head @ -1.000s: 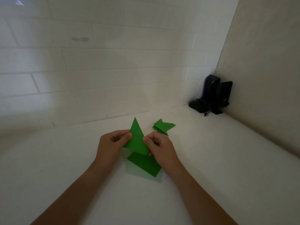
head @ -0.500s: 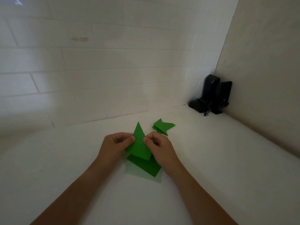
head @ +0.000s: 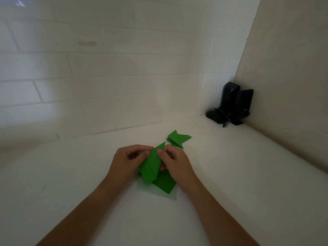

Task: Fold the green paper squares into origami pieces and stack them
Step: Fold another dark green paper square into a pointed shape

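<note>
Here the folded green paper (head: pixel 150 166) sits pinched between both hands (head: pixel 154 160).

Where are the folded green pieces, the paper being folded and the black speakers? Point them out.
folded green pieces (head: pixel 178 138), head view, top piece's flat middle.
paper being folded (head: pixel 152 166), head view, its centre crease area.
black speakers (head: pixel 230 100), head view, the taller one's front.
</note>
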### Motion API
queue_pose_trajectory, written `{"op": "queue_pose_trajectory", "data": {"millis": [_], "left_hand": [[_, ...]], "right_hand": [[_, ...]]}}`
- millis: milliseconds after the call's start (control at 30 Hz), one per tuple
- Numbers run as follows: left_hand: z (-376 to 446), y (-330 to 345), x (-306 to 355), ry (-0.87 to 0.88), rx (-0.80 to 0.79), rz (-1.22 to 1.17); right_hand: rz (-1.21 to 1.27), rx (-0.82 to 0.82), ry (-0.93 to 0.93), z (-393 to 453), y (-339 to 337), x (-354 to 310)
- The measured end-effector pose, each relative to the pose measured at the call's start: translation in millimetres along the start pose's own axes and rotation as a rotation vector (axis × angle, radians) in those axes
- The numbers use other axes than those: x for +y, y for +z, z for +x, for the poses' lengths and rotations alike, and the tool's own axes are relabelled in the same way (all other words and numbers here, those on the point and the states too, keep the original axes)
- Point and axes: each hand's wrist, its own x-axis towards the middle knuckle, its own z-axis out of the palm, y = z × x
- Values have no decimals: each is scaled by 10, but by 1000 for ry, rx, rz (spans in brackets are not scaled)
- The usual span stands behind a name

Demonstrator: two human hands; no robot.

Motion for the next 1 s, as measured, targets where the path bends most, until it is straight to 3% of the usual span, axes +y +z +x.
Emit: {"op": "queue_pose_trajectory", "data": {"millis": [467,700,900,1000], "left_hand": [[-25,22,5,-6,-86,45],[-22,32,6,-79,-75,48],[16,19,-1,-73,43,27],[11,24,-17,-107,9,32]], "right_hand": [[80,154,44,48,7,45],[56,130,-2,38,2,41],[5,5,-36,20,6,35],[-35,-13,-46,5,-5,22]]}}
